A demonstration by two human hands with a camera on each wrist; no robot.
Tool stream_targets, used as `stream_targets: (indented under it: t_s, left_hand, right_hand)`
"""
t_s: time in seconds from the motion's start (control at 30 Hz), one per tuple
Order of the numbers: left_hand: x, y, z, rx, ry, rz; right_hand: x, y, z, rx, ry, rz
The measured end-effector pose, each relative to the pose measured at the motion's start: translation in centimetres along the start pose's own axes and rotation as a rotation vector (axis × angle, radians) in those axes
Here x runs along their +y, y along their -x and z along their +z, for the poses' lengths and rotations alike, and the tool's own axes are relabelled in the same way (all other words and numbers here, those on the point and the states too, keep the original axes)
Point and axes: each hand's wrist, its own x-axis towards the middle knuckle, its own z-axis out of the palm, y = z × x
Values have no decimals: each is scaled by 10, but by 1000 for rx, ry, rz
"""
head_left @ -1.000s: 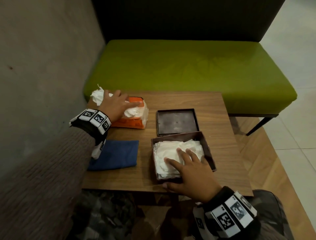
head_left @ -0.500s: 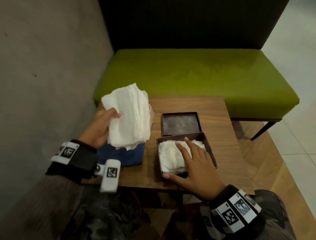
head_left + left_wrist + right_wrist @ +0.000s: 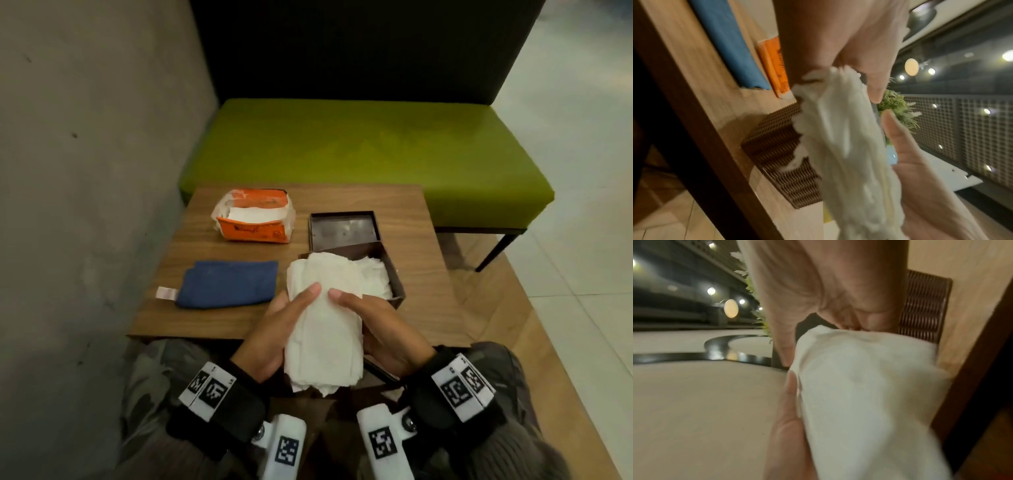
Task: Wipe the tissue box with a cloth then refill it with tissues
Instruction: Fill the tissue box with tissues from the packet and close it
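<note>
Two hands, left hand (image 3: 274, 337) and right hand (image 3: 380, 329), curl their fingers round a tissue stack (image 3: 323, 329); its long axis points away toward the open tissue box (image 3: 394, 274), directly beyond the fingertips.

Both wrists: black straps (image 3: 219, 407) w/ white blocks carrying black square-code markers (image 3: 462, 387). White cam pods (image 3: 286, 445) under each wrist, same markers, metal screw visible. Grey knit sleeves (image 3: 507, 452), camo trousers (image 3: 154, 363).
</note>
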Motion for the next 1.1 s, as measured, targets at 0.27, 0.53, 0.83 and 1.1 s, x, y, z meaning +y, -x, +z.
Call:
stream_targets:
  t_s: [0.27, 0.53, 0.83, 1.1]
  left_hand:
    - [-5, 13, 15, -173, -126, 0]
    - [-1, 9, 16, -144, -131, 56]
    - [13, 3, -2, -232, -382, 69]
    - [19, 1, -15, -186, -292, -10]
  right_hand:
    - [0, 5, 5, 115, 107, -79]
    - [12, -10, 6, 170, 0, -55]
    - [-9, 4, -16, 3, 169, -135]
    - [-22, 4, -34, 111, 347, -201]
